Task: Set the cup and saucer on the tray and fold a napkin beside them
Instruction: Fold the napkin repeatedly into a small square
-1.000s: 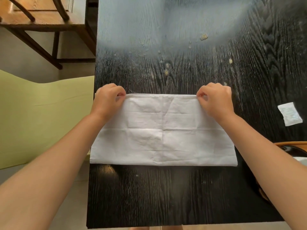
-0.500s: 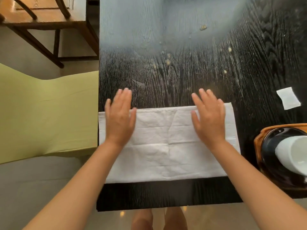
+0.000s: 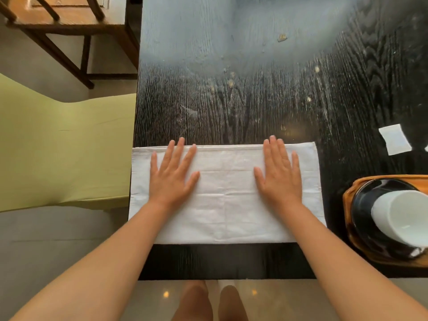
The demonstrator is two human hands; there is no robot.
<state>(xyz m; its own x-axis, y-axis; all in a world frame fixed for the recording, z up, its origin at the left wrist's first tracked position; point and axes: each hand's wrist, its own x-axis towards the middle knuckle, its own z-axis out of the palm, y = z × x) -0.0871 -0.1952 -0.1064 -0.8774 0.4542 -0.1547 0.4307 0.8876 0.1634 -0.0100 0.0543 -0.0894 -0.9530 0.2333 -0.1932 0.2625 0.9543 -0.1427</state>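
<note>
on the desk (image 3: 231, 100), both hands' fingers lie open, flat on the napkin (image 3: 225, 205), pressing its fold; next likely another fold.

Counted: two hands (image 3: 172, 179) (image 3: 279, 177), one napkin (image 3: 228, 205), one cup (image 3: 401, 218), one saucer (image 3: 363, 216), one tray (image 3: 347, 200), one table (image 3: 254, 100), one paper packet (image 3: 394, 139).

Before you lies a black wood-grain tabletop (image 3: 254, 100), its far end washed pale by glare. To its left sits a pale green upholstered seat (image 3: 64, 147); beyond that, a brown wooden chair (image 3: 69, 24) stands on grey floor (image 3: 46, 239).
</note>
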